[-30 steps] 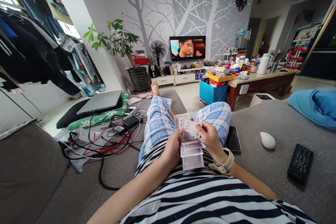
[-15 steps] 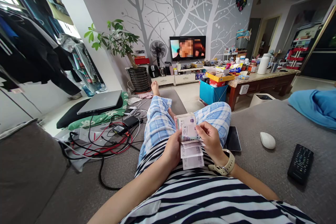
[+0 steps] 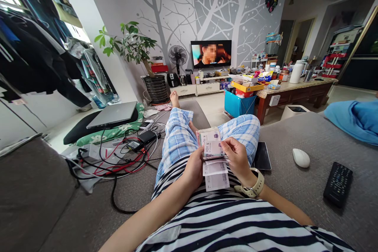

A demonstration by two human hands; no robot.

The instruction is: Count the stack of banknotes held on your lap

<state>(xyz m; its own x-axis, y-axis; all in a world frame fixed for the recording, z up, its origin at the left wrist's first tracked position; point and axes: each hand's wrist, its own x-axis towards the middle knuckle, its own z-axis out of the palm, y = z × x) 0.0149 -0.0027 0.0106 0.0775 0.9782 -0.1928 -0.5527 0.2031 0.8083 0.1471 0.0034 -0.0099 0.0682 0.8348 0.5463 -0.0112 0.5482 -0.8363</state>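
Note:
A stack of banknotes (image 3: 211, 138) is held above my lap between both hands. My left hand (image 3: 193, 167) is closed around the stack's left edge, its fingers partly hidden behind the notes. My right hand (image 3: 238, 157) pinches the right edge of a top note with thumb and forefinger. Below the stack, several loose notes (image 3: 217, 182) hang fanned down over my striped shirt (image 3: 189, 201). A pale watch (image 3: 254, 185) is on my right wrist. Blue plaid trousers (image 3: 177, 134) cover my legs.
On the sofa to my right lie a dark phone or tablet (image 3: 262, 156), a white mouse (image 3: 301, 158) and a black remote (image 3: 338, 184). Tangled cables (image 3: 130, 149) and a closed laptop (image 3: 113, 115) are on the left. A blue box (image 3: 239, 104) stands by the cluttered table (image 3: 291, 91).
The top notes have shifted slightly, with another note now spread across the stack under my right fingers. Both hands stay in nearly the same place.

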